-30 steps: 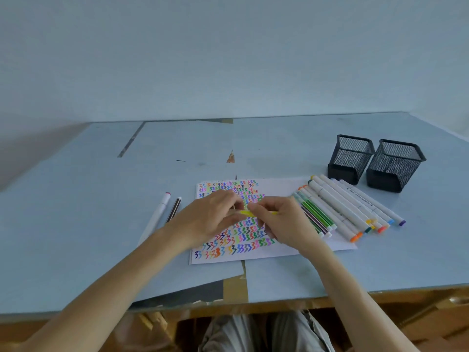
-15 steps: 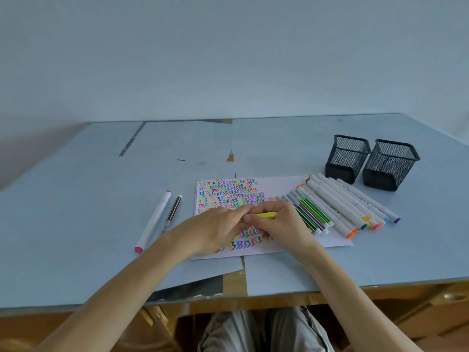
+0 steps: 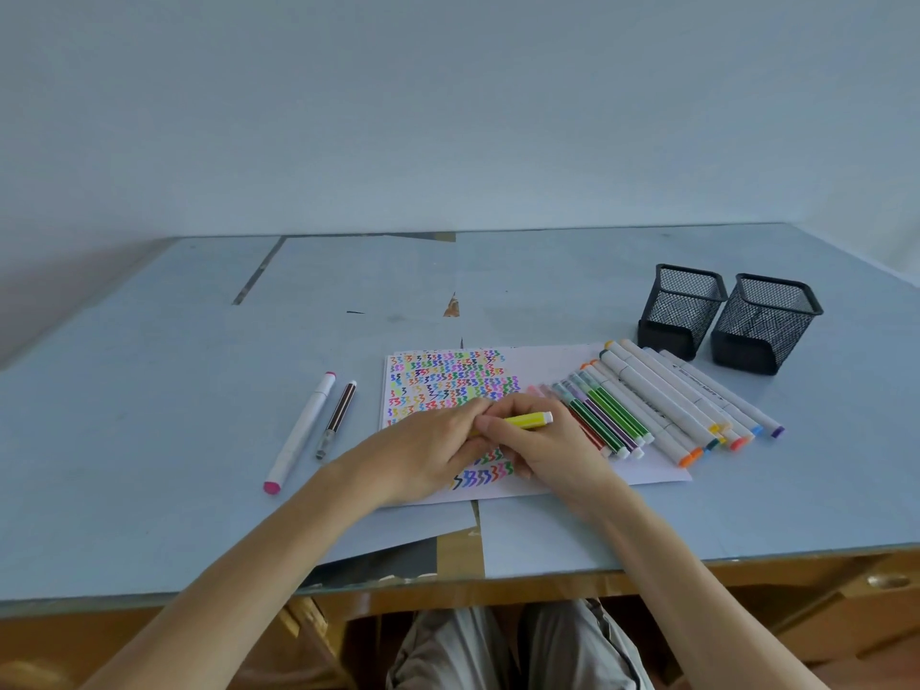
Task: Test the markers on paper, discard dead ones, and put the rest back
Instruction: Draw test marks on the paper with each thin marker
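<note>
We grip the yellow marker (image 3: 522, 421) with both left hand (image 3: 428, 448) and right hand (image 3: 542, 448), over the scribbled paper (image 3: 448, 376) on the worktop (image 3: 149, 390).

Soft even daylight, sharp, wide-angle edge distortion.

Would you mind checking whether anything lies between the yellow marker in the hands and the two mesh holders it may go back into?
Yes: the row of markers on the paper lies between the yellow marker and the mesh holders. The holders' tops are open, so lifting over the row should clear it.
</note>
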